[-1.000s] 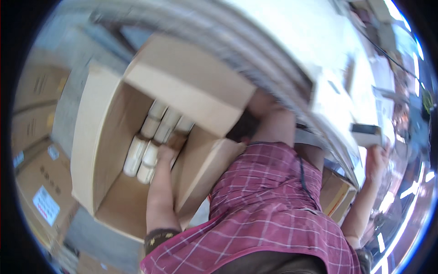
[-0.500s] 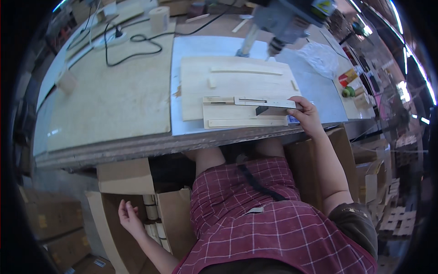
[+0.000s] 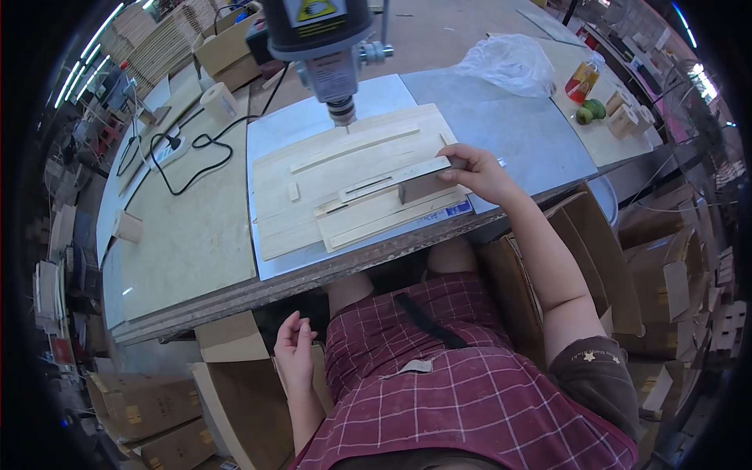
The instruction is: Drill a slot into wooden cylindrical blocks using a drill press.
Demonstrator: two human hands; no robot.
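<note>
Between the thumb and fingers of my right hand (image 3: 484, 176) is the end of a slotted metal bracket (image 3: 401, 175). The bracket has a flat pale strip and a dark upright plate under it. It lies over a small wooden piece with a thin strip (image 3: 368, 230) near the table's front edge. Beneath these is a pale wooden board (image 3: 276, 227) with narrow wooden strips fixed on it. Above the board's far side hangs a drill head (image 3: 342, 110) with a thin bit. My left hand (image 3: 296, 356) is off the table by my lap, fingers loosely bent, nothing visible in it.
A black cable (image 3: 205, 145) curls on the left of the table. Wooden rolls (image 3: 128, 226) stand there too. To the right are a plastic bag (image 3: 509, 64), a bottle (image 3: 582, 81) and green fruit (image 3: 591, 111). Open cardboard boxes (image 3: 243, 403) flank my legs.
My view has turned, so the table sits tilted. My left hand has come up from the box at the left toward my lap. My right hand still holds the bracket.
</note>
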